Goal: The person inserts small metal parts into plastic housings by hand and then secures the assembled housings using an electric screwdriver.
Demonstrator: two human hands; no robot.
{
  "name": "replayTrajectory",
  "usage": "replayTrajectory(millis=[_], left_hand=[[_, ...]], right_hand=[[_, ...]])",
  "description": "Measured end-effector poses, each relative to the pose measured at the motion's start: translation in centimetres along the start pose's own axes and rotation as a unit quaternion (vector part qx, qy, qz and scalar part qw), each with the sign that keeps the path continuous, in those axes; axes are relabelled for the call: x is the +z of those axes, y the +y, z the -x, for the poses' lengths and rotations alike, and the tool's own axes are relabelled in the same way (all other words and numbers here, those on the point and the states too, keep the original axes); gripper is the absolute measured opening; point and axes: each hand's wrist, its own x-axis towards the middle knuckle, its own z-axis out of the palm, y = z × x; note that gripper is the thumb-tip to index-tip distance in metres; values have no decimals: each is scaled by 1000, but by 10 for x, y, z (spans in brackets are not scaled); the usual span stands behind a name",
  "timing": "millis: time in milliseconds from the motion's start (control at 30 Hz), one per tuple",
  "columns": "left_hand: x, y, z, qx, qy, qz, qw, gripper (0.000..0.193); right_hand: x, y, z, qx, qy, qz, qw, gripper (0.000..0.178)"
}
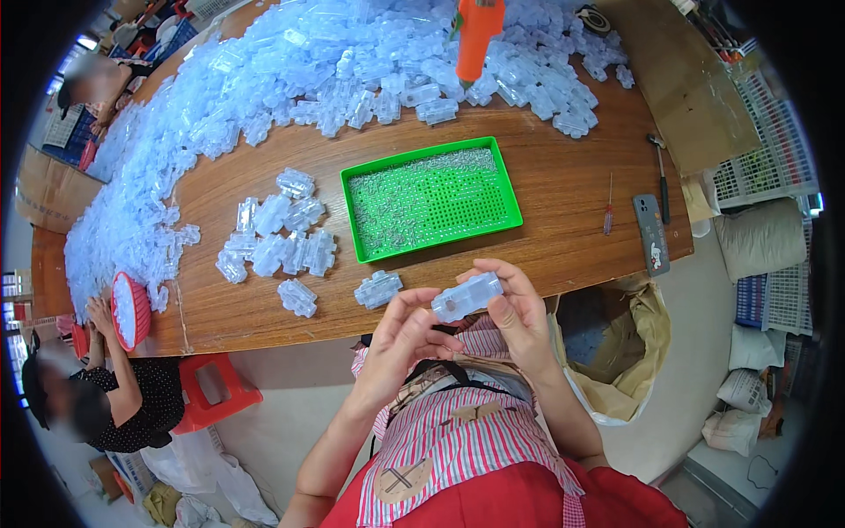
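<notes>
Just past the table's near edge, I hold up a clear bluish plastic housing point(466, 297) between both hands. My right hand point(521, 321) is closed on its right end, thumb in front and fingers behind. The fingertips of my left hand point(407, 339) pinch its left end, the other fingers loosely curled. A similar housing point(378, 289) lies on the table just beyond my left hand. Further left rests a small group of these housings point(280, 231). Beyond my hands sits a green tray point(437, 249) with many small metal pieces spread over its perforated bottom.
A large heap of clear housings point(352, 53) covers the table's far and left sides. An orange handheld tool point(480, 40) hangs above it. At right lie a screwdriver point(608, 220), a phone point(651, 233) and a hammer-like tool point(663, 180). A co-worker's hands point(101, 321) touch a red basket point(130, 311).
</notes>
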Motion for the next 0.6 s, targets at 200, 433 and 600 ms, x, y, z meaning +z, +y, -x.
replayTrajectory(millis=[200,433,600], left_hand=[[4,-1,2,52,10,-89,995,33],[1,0,-2,118,37,-149,981,34],[0,-1,-5,157,23,-285,945,46]], right_hand=[[-3,7,11,-13,-14,7,1000,47],[1,-6,9,-18,-29,53,998,42],[11,0,14,-57,65,241,967,30]])
